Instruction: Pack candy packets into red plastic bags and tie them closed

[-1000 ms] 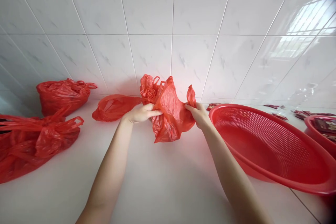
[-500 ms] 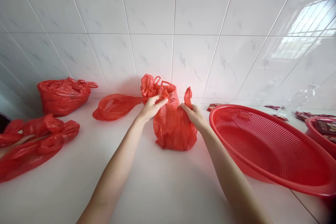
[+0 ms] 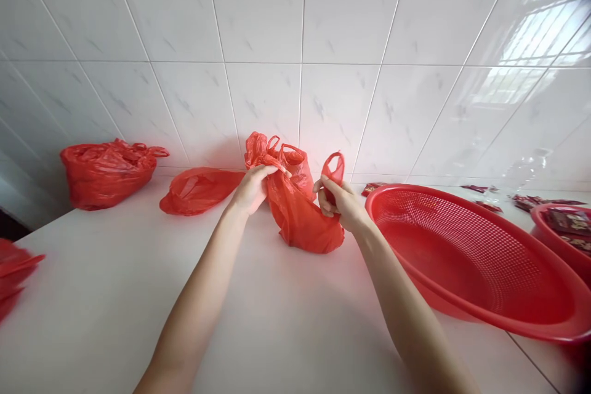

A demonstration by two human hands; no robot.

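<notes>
A red plastic bag (image 3: 307, 225) rests on the white counter in the middle, its two handles pulled apart. My left hand (image 3: 255, 188) is closed on the bag's left handle. The right handle, a loop standing upright, is pinched in my right hand (image 3: 340, 200). Right behind stands another red bag (image 3: 295, 163) with its handles up, partly hidden by the bag I hold. To the left of my left hand lies a flat red bag (image 3: 201, 191). What is inside the held bag does not show.
A large red plastic basket (image 3: 462, 258) stands at the right, with a smaller red basin (image 3: 563, 231) of dark packets beyond it. Loose packets and a clear bottle (image 3: 529, 169) lie near the wall. A full red bag (image 3: 108, 172) sits at the back left.
My hands have spread the bag's handles wider, and its top now sags between them. At the far left, another red bag has slid mostly out of view.
</notes>
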